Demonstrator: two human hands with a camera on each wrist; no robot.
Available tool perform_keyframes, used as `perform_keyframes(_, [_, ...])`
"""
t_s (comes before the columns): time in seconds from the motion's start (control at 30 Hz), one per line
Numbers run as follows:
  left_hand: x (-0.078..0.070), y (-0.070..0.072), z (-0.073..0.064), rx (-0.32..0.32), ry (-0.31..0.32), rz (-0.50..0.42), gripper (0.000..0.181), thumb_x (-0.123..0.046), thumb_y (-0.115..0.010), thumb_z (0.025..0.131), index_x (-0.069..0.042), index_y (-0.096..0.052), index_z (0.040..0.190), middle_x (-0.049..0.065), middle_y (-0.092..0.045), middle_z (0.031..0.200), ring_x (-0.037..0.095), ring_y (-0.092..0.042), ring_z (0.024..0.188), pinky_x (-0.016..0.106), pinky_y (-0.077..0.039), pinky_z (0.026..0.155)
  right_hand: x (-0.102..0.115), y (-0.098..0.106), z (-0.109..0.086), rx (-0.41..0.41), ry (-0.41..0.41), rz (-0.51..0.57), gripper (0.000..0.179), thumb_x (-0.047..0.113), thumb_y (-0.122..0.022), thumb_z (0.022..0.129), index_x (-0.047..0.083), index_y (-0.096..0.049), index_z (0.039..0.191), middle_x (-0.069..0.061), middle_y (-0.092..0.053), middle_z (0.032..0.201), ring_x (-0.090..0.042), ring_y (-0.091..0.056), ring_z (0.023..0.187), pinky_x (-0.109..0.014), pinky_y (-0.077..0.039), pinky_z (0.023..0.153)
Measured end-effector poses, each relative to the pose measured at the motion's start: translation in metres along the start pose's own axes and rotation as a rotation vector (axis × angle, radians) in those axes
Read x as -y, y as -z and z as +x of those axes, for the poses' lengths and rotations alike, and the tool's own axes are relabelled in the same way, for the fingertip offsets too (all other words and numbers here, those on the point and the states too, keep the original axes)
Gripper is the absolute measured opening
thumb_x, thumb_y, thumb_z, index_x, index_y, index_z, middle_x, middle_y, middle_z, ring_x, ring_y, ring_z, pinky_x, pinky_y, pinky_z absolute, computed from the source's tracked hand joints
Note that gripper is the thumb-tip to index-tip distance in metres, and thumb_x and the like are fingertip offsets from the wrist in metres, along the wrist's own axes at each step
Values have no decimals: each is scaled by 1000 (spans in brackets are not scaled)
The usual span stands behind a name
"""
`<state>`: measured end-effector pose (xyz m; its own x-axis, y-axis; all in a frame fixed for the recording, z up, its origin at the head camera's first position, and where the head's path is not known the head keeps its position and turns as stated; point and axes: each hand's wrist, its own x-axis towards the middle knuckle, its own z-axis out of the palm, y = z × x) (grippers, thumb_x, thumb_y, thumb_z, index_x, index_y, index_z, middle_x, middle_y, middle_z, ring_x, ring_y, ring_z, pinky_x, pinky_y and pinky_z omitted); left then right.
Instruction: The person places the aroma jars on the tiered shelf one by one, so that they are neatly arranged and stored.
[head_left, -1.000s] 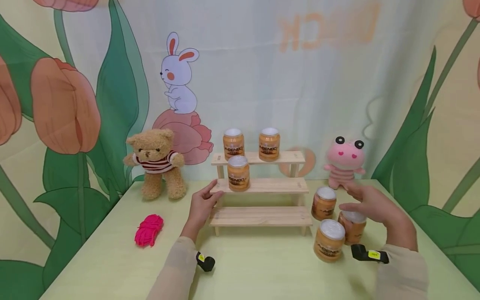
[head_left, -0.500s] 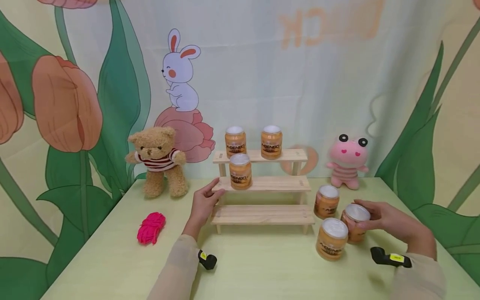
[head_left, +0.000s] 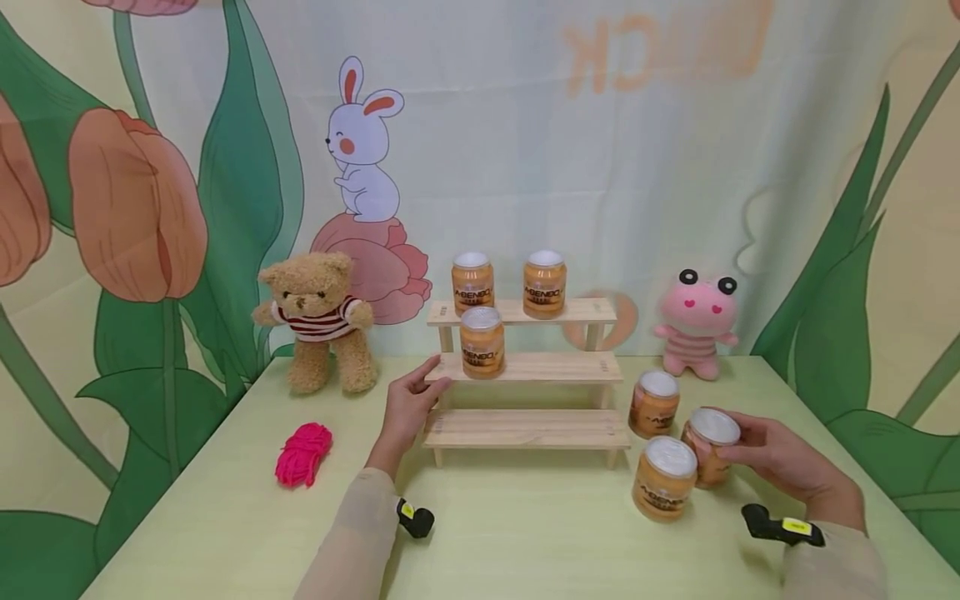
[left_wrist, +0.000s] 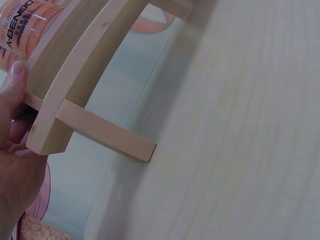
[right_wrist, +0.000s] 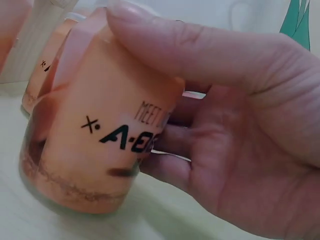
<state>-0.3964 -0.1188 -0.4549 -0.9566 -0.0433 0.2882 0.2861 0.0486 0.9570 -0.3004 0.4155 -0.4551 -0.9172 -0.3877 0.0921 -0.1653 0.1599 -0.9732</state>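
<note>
In the head view my left hand [head_left: 405,408] holds the left end of the middle board of a three-tier wooden display stand [head_left: 558,367]. The left wrist view puts its thumb above the board [left_wrist: 75,70] and its fingers beneath. My right hand [head_left: 783,458] grips an orange-labelled jar [head_left: 711,463] with a silvery lid, thumb and fingers round its sides. Right beside that jar stand two matching jars, a front one [head_left: 664,483] and a back one [head_left: 654,406]. On the stand, two jars sit on the top tier and one jar [head_left: 482,343] on the middle tier.
A teddy bear [head_left: 315,325] in a striped jumper stands at the back left, with a bundle of pink yarn [head_left: 303,455] in front of it. At the back right sits a pink plush toy [head_left: 693,325]. Behind everything hangs a printed curtain [head_left: 487,150].
My right hand has come down from above the right-hand jar and closed round its side. The left hand keeps its place on the stand. The whole view has shifted slightly.
</note>
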Motion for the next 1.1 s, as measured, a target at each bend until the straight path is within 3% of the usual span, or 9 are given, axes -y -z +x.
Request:
perform_keyframes(0.27, [4, 0, 1, 2, -12, 6, 48, -20, -77, 90, -19, -64, 137, 17, -74, 98, 12, -59, 76, 24, -43, 59, 9, -1, -2, -175, -144, -161, 67, 12, -73, 92, -13, -41, 145, -1, -65, 124, -9, -60, 107, -30, -50, 87])
perform_keyframes(0.47, [4, 1, 0, -11, 16, 4, 47, -22, -78, 90, -21, -66, 135, 12, -75, 95, 15, -59, 77, 23, -43, 59, 17, 2, -7, -206, -217, -258, 67, 23, -74, 92, -8, -46, 144, -10, -64, 128, -12, -58, 107, -42, -48, 91])
perform_keyframes(0.63, [3, 1, 2, -15, 7, 20, 48, -25, -78, 89, -20, -66, 135, 13, -75, 96, 12, -60, 77, 22, -44, 61, 37, 6, -7, -275, -242, -245, 67, 27, -74, 93, -10, -48, 142, 4, -67, 118, -5, -62, 100, -35, -53, 86])
perform_keyframes(0.87, [1, 0, 3, 0, 7, 3, 47, -22, -77, 90, -20, -65, 135, 21, -73, 101, 9, -56, 70, 21, -39, 55, 75, 5, -10, -392, -313, -242, 84, 39, -72, 93, -11, -34, 149, 8, -56, 114, 6, -59, 88, -26, -56, 80])
perform_keyframes(1.03, [-3, -1, 0, 2, 14, -2, 48, -19, -76, 91, -17, -64, 137, 16, -74, 94, 8, -47, 59, 21, -34, 49, 102, -5, -5, -494, -326, -239, 88, 47, -74, 89, -5, -37, 150, 15, -53, 107, 6, -57, 88, -23, -55, 77])
perform_keyframes(1.1, [-4, -1, -2, -1, 24, -5, 48, -18, -75, 92, -14, -63, 138, 11, -74, 89, 8, -43, 55, 21, -33, 48, 111, -14, 0, -528, -320, -261, 89, 50, -75, 87, -2, -40, 150, 14, -54, 110, -3, -57, 98, -24, -54, 77])
